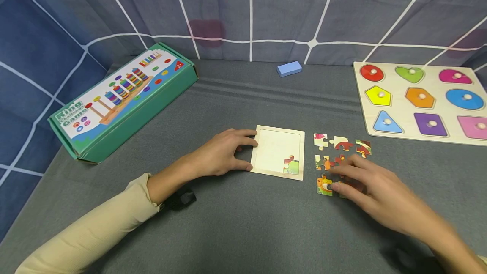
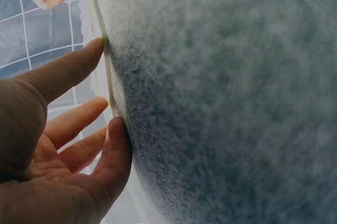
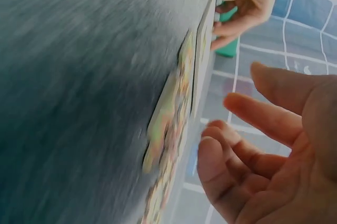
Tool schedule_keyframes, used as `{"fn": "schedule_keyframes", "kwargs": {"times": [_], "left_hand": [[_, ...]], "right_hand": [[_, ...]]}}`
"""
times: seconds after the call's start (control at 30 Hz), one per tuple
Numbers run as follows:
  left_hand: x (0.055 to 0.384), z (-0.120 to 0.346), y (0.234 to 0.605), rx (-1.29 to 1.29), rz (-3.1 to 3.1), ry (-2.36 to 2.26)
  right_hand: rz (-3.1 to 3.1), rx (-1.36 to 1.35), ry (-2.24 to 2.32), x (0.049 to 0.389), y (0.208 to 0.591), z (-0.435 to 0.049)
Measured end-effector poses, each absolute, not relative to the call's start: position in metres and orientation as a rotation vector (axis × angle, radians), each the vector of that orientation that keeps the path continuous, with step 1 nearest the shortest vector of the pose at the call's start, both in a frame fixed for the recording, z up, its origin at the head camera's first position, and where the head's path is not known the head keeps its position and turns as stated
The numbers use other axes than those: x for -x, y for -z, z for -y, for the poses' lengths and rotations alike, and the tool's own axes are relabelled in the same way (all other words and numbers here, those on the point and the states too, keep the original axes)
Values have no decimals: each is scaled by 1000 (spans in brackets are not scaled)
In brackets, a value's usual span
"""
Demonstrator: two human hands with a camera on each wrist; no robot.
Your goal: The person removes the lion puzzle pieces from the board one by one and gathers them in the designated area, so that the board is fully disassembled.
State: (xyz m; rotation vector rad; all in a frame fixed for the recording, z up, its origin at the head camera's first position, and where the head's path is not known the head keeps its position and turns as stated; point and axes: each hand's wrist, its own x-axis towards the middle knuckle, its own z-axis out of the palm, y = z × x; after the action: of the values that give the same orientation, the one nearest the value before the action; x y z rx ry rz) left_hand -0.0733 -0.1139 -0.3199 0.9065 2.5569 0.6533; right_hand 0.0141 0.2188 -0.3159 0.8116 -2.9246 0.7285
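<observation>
My left hand [image 1: 222,152] rests on the cloth with its fingertips and thumb at the left edge of a square wooden puzzle tray [image 1: 270,151]. The left wrist view shows those fingers [image 2: 87,55] spread along the thin edge. One green and red jigsaw piece [image 1: 292,167] lies in the tray's lower right corner. Over the loose jigsaw pieces [image 1: 324,186] to the right hovers my right hand [image 1: 374,189], partly covering several of them. In the right wrist view its fingers [image 3: 263,116] are loosely bent, with nothing between them, above the pieces.
A green Ring Challenge Game box [image 1: 125,100] lies at the back left. Near the back is a small blue block [image 1: 289,69]. A wooden knob-puzzle board [image 1: 409,115] with coloured shapes lies at the back right. Behind stands a blue cloth [image 1: 228,7] with white grid lines.
</observation>
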Motion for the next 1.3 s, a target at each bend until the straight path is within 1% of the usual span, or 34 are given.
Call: {"fn": "schedule_keyframes", "kwargs": {"times": [0.3, 0.53, 0.83, 1.3], "left_hand": [[74, 112, 319, -894, -2554, -653], [73, 112, 319, -895, -2551, -650], [74, 114, 320, -884, -2547, -637], [74, 114, 320, -883, -2544, -646]], "right_hand": [[2925, -896, -849, 4, 310, -182], [2967, -936, -917, 15, 312, -164], [2956, -938, -990, 26, 319, -155], [3014, -889, -1014, 29, 323, -150]]}}
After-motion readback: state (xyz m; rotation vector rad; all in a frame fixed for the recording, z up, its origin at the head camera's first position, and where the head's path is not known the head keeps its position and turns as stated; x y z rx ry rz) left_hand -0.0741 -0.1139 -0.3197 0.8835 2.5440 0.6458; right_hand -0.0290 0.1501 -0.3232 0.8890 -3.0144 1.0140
